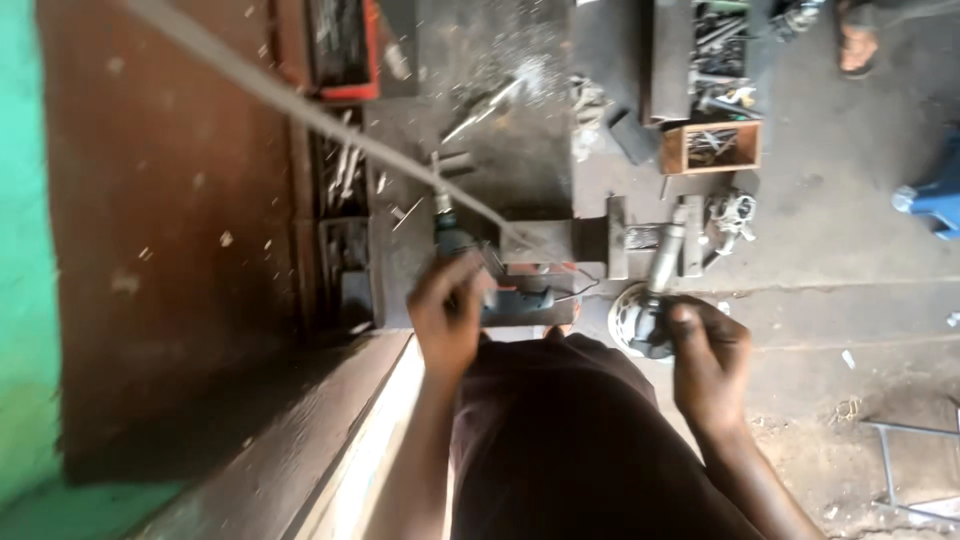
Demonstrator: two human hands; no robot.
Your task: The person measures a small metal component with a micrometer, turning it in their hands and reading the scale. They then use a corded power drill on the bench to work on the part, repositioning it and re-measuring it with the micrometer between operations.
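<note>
Left hand (pixel 447 312) is wrapped around the power drill (pixel 470 262) on the surface (pixel 520 150); right hand (pixel 706 358) is clamped on the vise handle (pixel 655 275). A long rod (pixel 300 105) runs into the vise (pixel 560 240). Risk: a loose clamp lets the rod spin or whip.

A small open wooden box (pixel 710 146) sits far off on the right, brown and square. A red box (pixel 345 50) sits far off, left of the middle. No labels, signs or screens show.
</note>
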